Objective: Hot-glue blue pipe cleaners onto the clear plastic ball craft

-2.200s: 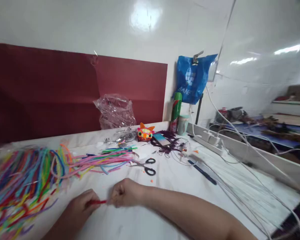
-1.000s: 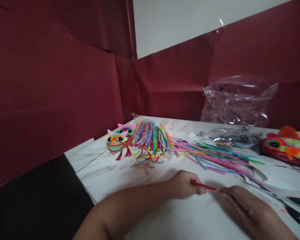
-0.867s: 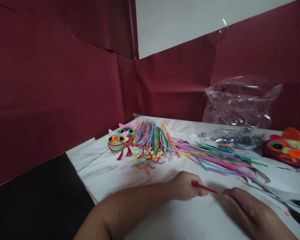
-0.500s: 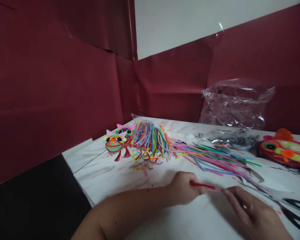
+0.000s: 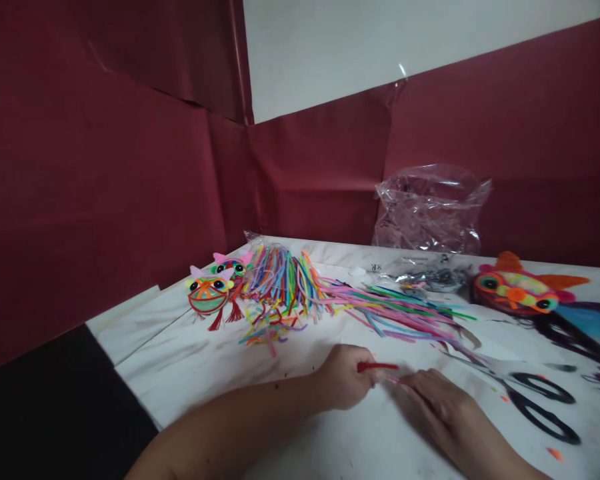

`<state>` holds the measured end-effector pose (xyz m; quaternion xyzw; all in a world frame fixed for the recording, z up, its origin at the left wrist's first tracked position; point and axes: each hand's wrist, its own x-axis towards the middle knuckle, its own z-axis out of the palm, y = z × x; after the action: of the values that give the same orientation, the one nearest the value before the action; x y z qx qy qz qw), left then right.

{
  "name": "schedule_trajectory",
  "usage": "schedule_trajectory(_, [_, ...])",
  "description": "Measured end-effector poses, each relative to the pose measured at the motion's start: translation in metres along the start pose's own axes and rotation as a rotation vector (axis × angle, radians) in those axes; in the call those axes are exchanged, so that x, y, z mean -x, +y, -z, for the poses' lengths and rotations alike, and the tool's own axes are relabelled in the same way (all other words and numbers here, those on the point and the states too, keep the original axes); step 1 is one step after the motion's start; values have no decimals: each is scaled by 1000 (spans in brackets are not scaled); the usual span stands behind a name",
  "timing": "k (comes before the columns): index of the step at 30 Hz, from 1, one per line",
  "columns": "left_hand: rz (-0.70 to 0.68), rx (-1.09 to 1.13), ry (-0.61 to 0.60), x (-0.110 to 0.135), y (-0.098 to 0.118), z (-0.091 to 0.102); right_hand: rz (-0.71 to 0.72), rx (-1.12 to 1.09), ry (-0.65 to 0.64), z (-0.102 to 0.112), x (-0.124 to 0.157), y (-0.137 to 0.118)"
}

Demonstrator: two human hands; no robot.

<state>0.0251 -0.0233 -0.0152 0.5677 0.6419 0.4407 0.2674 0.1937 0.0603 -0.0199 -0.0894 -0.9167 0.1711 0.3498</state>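
Note:
My left hand point(image 5: 343, 383) is closed in a pinch on a short red pipe cleaner point(image 5: 379, 366) just above the white table point(image 5: 195, 363). My right hand point(image 5: 440, 407) lies beside it with fingers stretched toward the free end of the red piece; a thin pink strand point(image 5: 393, 380) shows at its fingertips, but whether they grip it I cannot make out. Behind the hands lies a spread of coloured pipe cleaners point(image 5: 340, 293).
Two small pipe-cleaner animal faces point(image 5: 207, 297) sit at the far left of the pile. A larger orange face point(image 5: 517, 290) lies at the right, with black-handled scissors point(image 5: 543, 400) in front. A crumpled clear plastic bag point(image 5: 430, 210) stands against the dark red backdrop.
The view swung from the right end of the table to the left corner. The red piece now shows shorter, and my right hand has closed in toward my left.

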Motion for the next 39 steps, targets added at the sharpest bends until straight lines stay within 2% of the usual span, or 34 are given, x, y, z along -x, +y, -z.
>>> schedule_trajectory(2, [19,-27,-23,-4,-2,1,-89,-40,-38,-1,-1,-2])
schedule_trajectory(5, [24,-72,-6,-13,-8,9,-302,-139,-69,-1,-2,-2])
schedule_trajectory(9, [4,-168,141,-29,-21,31,-564,-316,-32,1,-6,4])
schedule_trajectory(13, [-76,-269,253,-34,-25,37,-688,-549,-1,1,-9,13])
schedule_trajectory(15, [-171,-297,231,-29,-20,31,-696,-602,-10,-1,-9,13])
schedule_trajectory(18, [-421,-357,138,-19,-10,21,-690,-653,-70,-2,-9,9])
schedule_trajectory(20, [-529,-392,91,-14,-6,18,-671,-688,-119,-2,-9,5])
schedule_trajectory(23, [-511,-362,80,-13,-4,18,-636,-650,-140,-1,-7,3])
schedule_trajectory(28, [-393,-294,78,-14,-6,18,-515,-405,-41,2,-6,5])
schedule_trajectory(33, [-486,-391,62,-13,-5,11,-396,-296,-40,1,-5,0])
schedule_trajectory(36, [-499,-410,110,-13,-6,9,-388,-308,-44,0,-5,-3])
schedule_trajectory(39, [-449,-346,108,-13,-8,11,-434,-354,-38,0,-4,-2])
